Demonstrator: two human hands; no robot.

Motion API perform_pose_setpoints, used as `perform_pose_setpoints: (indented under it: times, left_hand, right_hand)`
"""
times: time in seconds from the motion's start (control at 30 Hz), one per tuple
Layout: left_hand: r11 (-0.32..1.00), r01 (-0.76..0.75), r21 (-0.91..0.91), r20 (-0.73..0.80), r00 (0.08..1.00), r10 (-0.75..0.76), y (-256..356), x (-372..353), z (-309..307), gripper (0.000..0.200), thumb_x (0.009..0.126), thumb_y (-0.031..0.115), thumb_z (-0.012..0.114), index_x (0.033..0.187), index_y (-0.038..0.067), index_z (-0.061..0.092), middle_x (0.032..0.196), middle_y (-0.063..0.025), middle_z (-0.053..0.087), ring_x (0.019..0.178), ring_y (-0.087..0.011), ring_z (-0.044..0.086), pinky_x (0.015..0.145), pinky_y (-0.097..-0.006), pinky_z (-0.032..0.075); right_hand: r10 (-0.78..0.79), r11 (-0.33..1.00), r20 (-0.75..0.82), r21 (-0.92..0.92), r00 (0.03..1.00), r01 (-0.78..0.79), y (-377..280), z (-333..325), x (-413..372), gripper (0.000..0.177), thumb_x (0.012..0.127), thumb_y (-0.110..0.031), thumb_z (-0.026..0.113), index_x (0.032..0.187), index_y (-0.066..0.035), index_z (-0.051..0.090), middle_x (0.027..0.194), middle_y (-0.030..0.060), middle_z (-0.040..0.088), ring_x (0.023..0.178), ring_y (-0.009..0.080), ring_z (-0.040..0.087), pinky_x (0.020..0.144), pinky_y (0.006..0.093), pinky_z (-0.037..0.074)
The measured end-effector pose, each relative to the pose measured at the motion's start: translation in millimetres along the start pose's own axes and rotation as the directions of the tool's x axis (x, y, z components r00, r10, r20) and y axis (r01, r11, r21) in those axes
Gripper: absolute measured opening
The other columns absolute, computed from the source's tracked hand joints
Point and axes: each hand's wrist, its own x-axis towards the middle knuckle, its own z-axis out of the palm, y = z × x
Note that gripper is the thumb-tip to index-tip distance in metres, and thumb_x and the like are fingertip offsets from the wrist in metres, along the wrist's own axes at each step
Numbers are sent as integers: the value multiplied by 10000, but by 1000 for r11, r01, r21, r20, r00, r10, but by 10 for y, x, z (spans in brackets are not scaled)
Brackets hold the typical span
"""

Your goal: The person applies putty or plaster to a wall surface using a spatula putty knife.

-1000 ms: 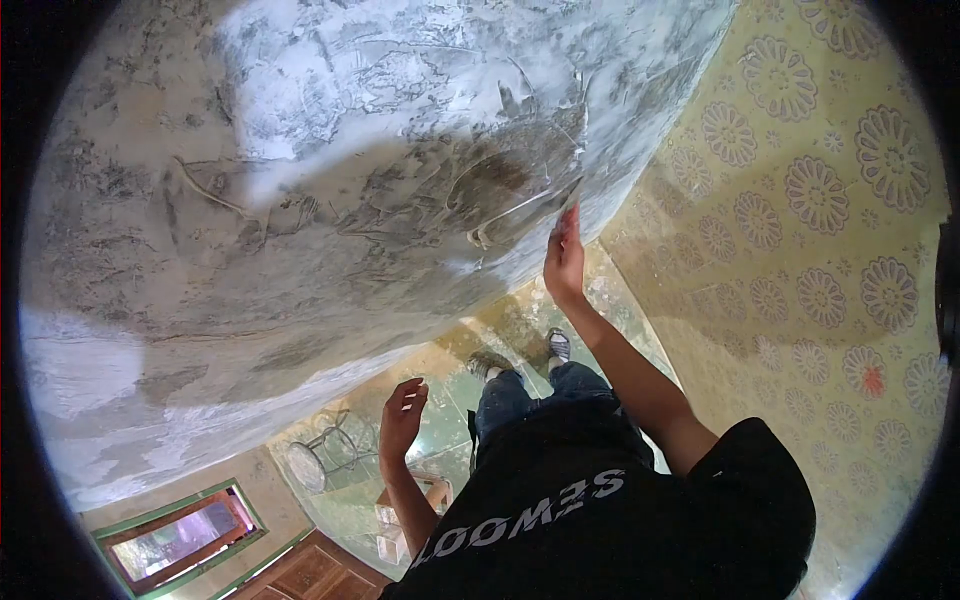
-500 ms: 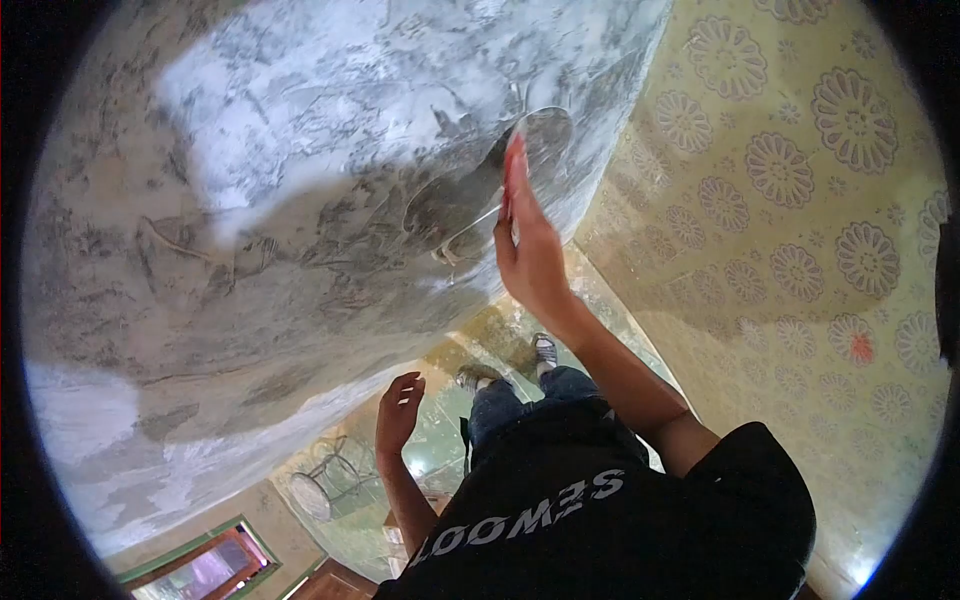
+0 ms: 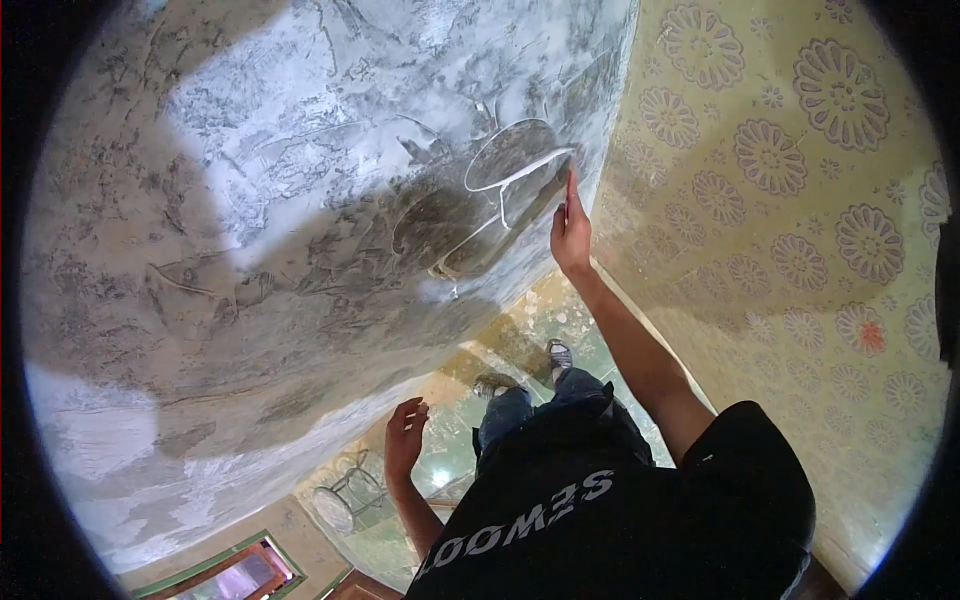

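My right hand (image 3: 572, 242) is raised to the grey plastered wall (image 3: 300, 220) near the corner. It is closed round a red putty scraper (image 3: 572, 188), seen edge-on, so the blade's shape is largely hidden. Beside the scraper, thin pale ridges of wet putty (image 3: 535, 163) curve over a darker, smoothed patch (image 3: 450, 215). Down by my side, my left hand (image 3: 404, 440) hangs in the air away from the wall, fingers loosely bent and partly apart, with nothing visible in it.
A patterned yellow-green wall (image 3: 720, 230) meets the plastered one at the right. Below are my feet on a stained green floor (image 3: 455, 420). A round-topped stool (image 3: 335, 508) stands at lower left, near a green-framed opening (image 3: 235, 575).
My right hand with the scraper has moved right toward the corner, leaving a curved putty ridge in view. The left hand has shifted slightly, and its fingers look a little more bent.
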Motion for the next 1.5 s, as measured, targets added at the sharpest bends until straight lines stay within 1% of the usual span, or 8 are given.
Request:
perform_pose_setpoints:
  times: [0.17, 0.4, 0.67, 0.93, 1.0, 1.03, 1.17, 1.5]
  left_hand:
    - [1000, 12, -15, -37, 999, -12, 4, -51, 8, 347, 982, 263, 644, 1233, 23, 641, 1058, -122, 709, 923, -204, 702, 813, -329, 530]
    - [999, 2, -38, -25, 1000, -3, 40, 32, 114, 339, 982, 255, 640, 1222, 16, 643, 1042, -115, 713, 920, -199, 701, 803, -327, 529]
    - [998, -57, 14, -4, 998, 57, 332, 195, 138, 339, 986, 253, 635, 1217, 4, 636, 1021, -101, 712, 919, -190, 696, 796, -318, 528]
    - [996, -62, 59, -15, 998, 63, 256, 133, 99, 378, 1010, 319, 600, 1222, 7, 626, 1044, -113, 713, 907, -200, 696, 778, -331, 539]
    - [995, -93, 35, -19, 995, 94, 279, 124, 91, 379, 1010, 318, 599, 1220, 3, 627, 1044, -118, 712, 906, -201, 695, 778, -328, 538]
    - [996, -90, 17, -34, 995, 90, 315, 96, 91, 351, 1003, 287, 610, 1215, 8, 630, 1036, -114, 716, 898, -194, 697, 766, -317, 533]
    - [998, -70, 2, -64, 995, 70, 234, 29, 90, 329, 997, 265, 621, 1211, 16, 632, 1027, -105, 720, 895, -187, 699, 755, -307, 527]
    - [999, -11, -50, -67, 998, 8, 58, -2, 186, 330, 1001, 265, 616, 1209, 10, 631, 1027, -108, 720, 905, -192, 700, 762, -310, 525]
  right_hand:
    - [572, 663, -21, 601, 820, -446, 183, -45, 413, 132, 922, -47, 472, 1003, -48, 576, 785, 38, 606, 660, 105, 586, 605, 237, 512]
    - [521, 698, 97, 524, 848, -489, -1074, -455, 844, 144, 925, -51, 515, 1050, -47, 587, 851, 37, 630, 727, 145, 628, 741, 311, 568]
    - [-332, 833, 271, -365, 903, 416, -933, -288, 91, 740, 838, 142, 487, 1507, -166, 419, 1556, 182, 366, 1403, 366, 402, 1115, 413, 417]
    - [-202, 899, 3, -396, 979, 187, 426, -422, 273, 696, 885, 140, 450, 1523, -132, 392, 1507, 178, 446, 1396, 326, 437, 1130, 371, 391]
    - [445, 884, -40, -142, 895, -446, 618, -375, 332, 595, 944, 47, 463, 1519, -82, 377, 1277, 156, 615, 1162, 277, 613, 1012, 331, 483]
    - [-29, 986, -366, -162, 930, -33, 1444, -93, 382, 420, 956, -41, 508, 1376, -32, 530, 997, 102, 657, 879, 212, 653, 829, 343, 555]
    - [679, 687, 47, 311, 733, -657, 1054, -467, 845, 103, 904, -93, 558, 979, -71, 626, 853, 78, 672, 773, 198, 679, 711, 397, 587]
    - [570, 606, 222, 538, 792, -586, -582, -1052, 1435, 174, 931, -84, 538, 1078, -1, 583, 967, 140, 669, 856, 240, 690, 758, 415, 619]
